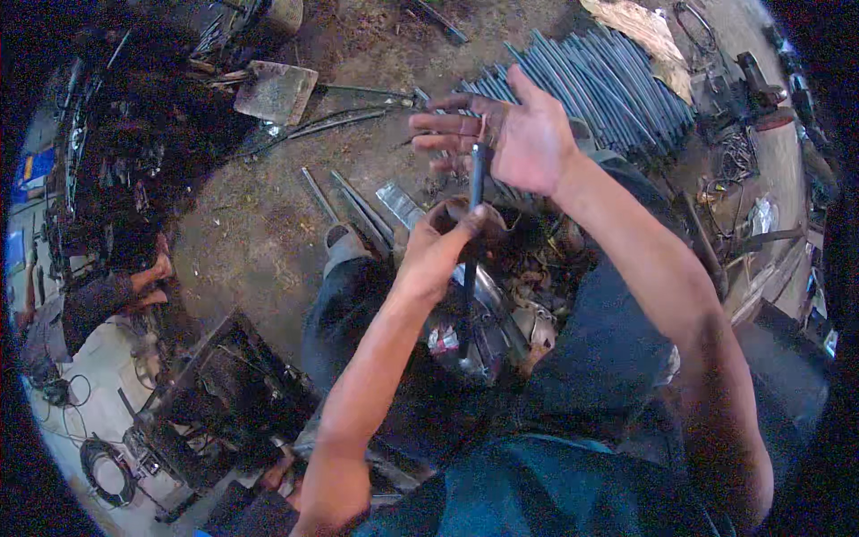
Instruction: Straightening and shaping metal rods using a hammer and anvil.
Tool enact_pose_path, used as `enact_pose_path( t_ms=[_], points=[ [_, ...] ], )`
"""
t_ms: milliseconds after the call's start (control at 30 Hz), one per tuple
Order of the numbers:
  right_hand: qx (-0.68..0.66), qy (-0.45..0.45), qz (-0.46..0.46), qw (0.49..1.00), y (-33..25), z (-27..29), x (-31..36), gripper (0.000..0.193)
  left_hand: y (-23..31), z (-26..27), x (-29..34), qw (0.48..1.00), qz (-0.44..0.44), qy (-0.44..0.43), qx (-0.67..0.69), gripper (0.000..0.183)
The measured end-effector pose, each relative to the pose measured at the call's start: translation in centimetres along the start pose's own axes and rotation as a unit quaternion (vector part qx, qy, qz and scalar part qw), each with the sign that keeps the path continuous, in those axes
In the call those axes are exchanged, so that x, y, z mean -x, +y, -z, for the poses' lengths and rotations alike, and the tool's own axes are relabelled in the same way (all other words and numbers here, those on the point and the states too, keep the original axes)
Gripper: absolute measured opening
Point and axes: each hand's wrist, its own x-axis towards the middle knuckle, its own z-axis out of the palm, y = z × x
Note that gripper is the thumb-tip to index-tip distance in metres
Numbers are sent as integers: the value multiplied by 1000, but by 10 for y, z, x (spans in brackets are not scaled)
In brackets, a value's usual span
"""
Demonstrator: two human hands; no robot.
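My left hand point(446, 234) is closed around a slim dark metal rod point(477, 174), thumb laid along it. The rod stands nearly upright in the picture, its upper end close to my right palm and its lower part reaching down between my knees. My right hand point(528, 134) is open just above, palm showing and fingers stretched to the left, smeared dark. It holds nothing, and I cannot tell whether it touches the rod's tip. Beneath my hands lies a jumble of metal parts point(534, 320), partly hidden by my left hand and the rod.
A large pile of grey metal rods point(608, 85) lies on the dirt floor ahead. A flat shovel-like plate point(277, 92) rests at the far left, with loose pipes point(362, 210) nearer. Another person's foot point(159, 262) shows at left, near a coiled cable point(107, 472).
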Motion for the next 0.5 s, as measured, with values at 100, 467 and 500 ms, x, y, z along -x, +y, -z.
enact_pose_path(
  t_ms=[100, 467, 500],
  points=[
    [3, -5, 0, 1000, 2, -2, 0, 83, -4, 7, -2, 1000, -15, 5, -22, 22],
    [10, -25, -18, 999, 11, -10, -10, 83, -6, 20, 2, 990, -73, 49, -110, 26],
    [15, -21, -23, 999, 13, -11, -10, 83, -3, 18, 4, 990, -73, 50, -110, 26]
  ],
)
